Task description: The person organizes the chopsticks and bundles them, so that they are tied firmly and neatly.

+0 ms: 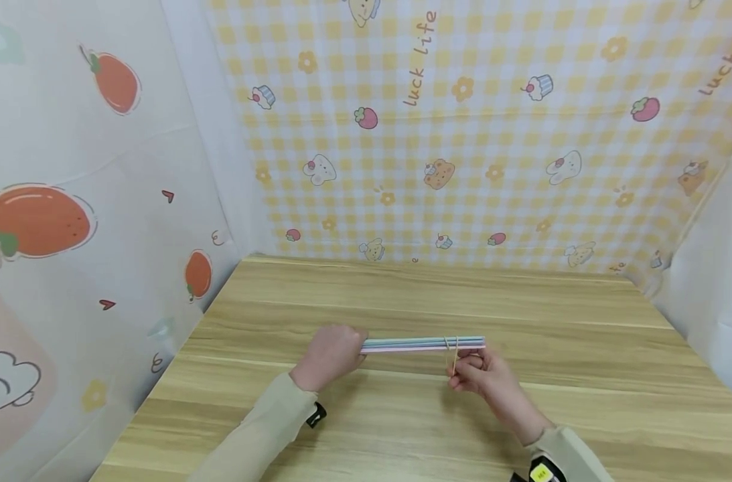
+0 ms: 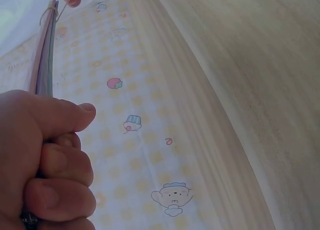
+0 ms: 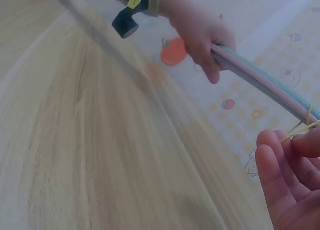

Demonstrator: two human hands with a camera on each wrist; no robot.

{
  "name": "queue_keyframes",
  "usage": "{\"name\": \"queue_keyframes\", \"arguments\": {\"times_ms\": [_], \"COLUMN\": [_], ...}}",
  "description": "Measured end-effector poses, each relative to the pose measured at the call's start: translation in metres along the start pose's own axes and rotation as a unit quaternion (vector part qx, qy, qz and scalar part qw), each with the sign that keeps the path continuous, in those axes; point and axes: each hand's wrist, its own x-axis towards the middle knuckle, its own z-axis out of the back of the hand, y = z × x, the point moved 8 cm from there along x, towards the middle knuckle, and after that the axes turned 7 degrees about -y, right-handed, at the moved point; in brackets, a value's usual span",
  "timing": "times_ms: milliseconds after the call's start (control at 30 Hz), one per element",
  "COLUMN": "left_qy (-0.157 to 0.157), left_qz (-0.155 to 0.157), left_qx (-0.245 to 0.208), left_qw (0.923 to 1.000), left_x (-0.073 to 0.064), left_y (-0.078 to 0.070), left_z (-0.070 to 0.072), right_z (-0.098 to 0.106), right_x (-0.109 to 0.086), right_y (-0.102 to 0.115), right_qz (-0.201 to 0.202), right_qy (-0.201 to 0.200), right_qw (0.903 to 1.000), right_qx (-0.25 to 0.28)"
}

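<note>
A bundle of slim, straight pastel sticks (image 1: 402, 345) in pink, blue and pale green is held level above the wooden table. My left hand (image 1: 332, 355) grips its left end, with the fingers curled round it in the left wrist view. Near the right end, a thin yellowish rubber band (image 1: 455, 359) loops round the sticks. My right hand (image 1: 492, 381), just below that end, pinches the band between thumb and fingers and pulls part of it down, away from the bundle. The stretched rubber band (image 3: 300, 132) also shows in the right wrist view. The sticks' left ends are hidden in my left hand.
Beneath both hands spreads the wood-grain table (image 1: 390, 428). A yellow checked cloth (image 1: 402, 201) with cartoon prints hangs along its back edge. White printed cloth (image 1: 130, 221) hangs on the left, and a pale sheet (image 1: 715, 268) on the right.
</note>
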Motion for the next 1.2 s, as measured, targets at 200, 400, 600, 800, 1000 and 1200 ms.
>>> {"name": "queue_keyframes", "arguments": {"times_ms": [200, 400, 600, 800, 1000, 1200], "left_qy": [-0.007, -0.003, 0.014, 0.036, 0.039, 0.016], "left_qz": [0.009, 0.018, 0.043, 0.081, 0.099, 0.099], "left_qx": [0.000, 0.017, 0.027, 0.033, 0.015, 0.011], "left_qw": [0.9999, 0.9997, 0.9986, 0.9955, 0.9942, 0.9949], "left_x": [0.002, 0.001, -0.002, -0.007, -0.009, -0.009], "left_y": [0.000, 0.002, 0.007, 0.016, 0.020, 0.019], "left_z": [0.002, 0.000, -0.005, -0.013, -0.019, -0.017], "right_z": [0.002, 0.001, -0.011, -0.035, -0.036, -0.025], "right_x": [-0.002, -0.006, -0.015, -0.025, -0.025, -0.017], "right_y": [-0.015, -0.021, -0.012, 0.015, 0.020, 0.005], "right_qz": [-0.032, -0.029, 0.033, 0.165, 0.180, 0.085], "right_qy": [-0.020, -0.033, -0.037, 0.016, -0.011, -0.030], "right_qw": [0.9980, 0.9947, 0.9846, 0.9748, 0.9778, 0.9958], "right_qx": [-0.051, -0.093, -0.167, -0.149, -0.107, -0.017]}}
